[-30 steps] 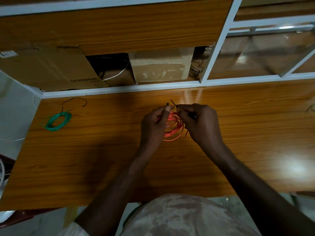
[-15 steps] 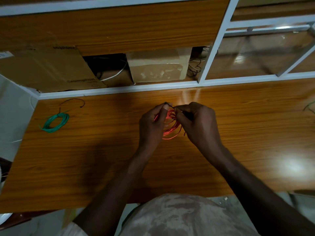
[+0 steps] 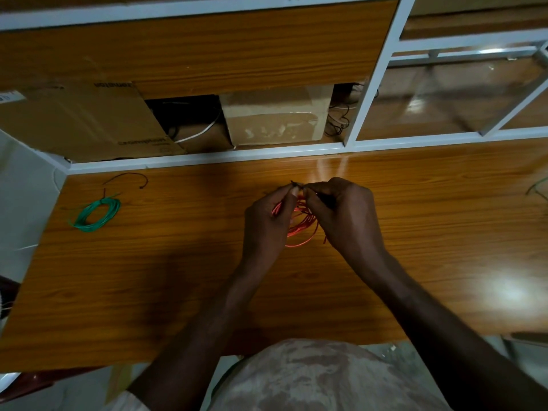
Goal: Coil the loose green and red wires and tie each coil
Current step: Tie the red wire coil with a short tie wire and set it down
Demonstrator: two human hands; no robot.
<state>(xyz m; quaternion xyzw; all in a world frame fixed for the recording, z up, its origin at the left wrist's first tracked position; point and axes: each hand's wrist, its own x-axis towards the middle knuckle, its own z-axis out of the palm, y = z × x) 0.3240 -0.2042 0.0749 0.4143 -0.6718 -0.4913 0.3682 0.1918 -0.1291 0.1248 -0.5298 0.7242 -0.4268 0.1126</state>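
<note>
Both hands close their grip on the red wire coil [image 3: 299,226] above the middle of the wooden counter [image 3: 148,277]. The left hand [image 3: 267,223] pinches the top of the coil between thumb and forefinger, and the right hand [image 3: 344,218] pinches a thin dark tie [image 3: 296,184] right beside it, so the fingertips of the two hands meet at the coil's upper edge. The lower loops of the red wire hang out between the palms. Whether the tie is already closed round the strands cannot be told. Well apart, near the counter's far left corner, the green wire coil [image 3: 95,214] lies flat with a dark tie round its top. A loose dark tie [image 3: 130,177] lies just behind it. Cardboard boxes [image 3: 275,117] sit in the shelf behind the counter.
</note>
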